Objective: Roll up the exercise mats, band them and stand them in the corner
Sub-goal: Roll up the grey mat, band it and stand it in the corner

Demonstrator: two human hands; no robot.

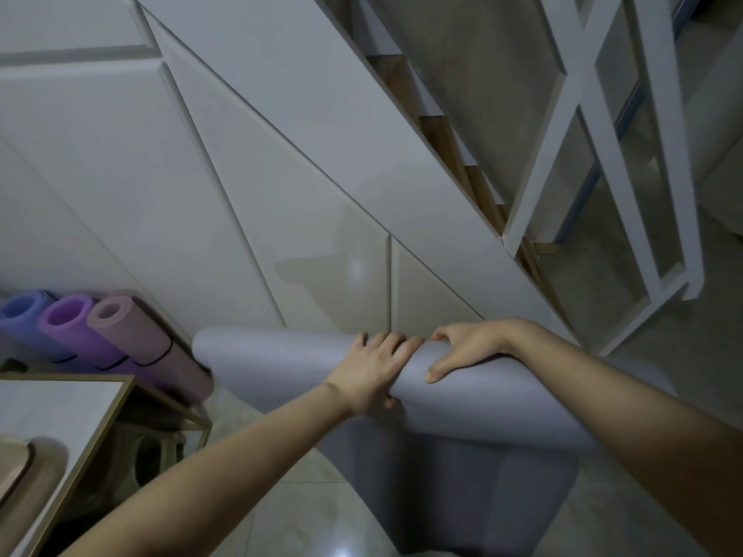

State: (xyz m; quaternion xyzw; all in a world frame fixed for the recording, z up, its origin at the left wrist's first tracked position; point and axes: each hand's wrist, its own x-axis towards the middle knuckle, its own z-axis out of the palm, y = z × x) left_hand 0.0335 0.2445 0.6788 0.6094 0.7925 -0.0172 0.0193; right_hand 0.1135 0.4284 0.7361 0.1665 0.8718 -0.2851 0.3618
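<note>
A grey exercise mat [273, 363] lies partly rolled in front of me, its loose sheet hanging down toward the tiled floor. My left hand [374, 371] grips the roll near its middle, fingers curled over the top. Just to the right, my right hand [462, 347] holds the roll too, thumb in front and fingers over the back. Three rolled mats lean in the corner at left: a blue one [24, 319], a purple one [72, 331] and a pink one [136, 339], each with a dark band round it.
A white panelled wall [201, 195] under a staircase rises behind the mats. A table with a wooden edge [76, 436] stands at the lower left, close to the banded mats. White stair railing [603, 174] stands at right. Glossy floor tiles [305, 512] lie below.
</note>
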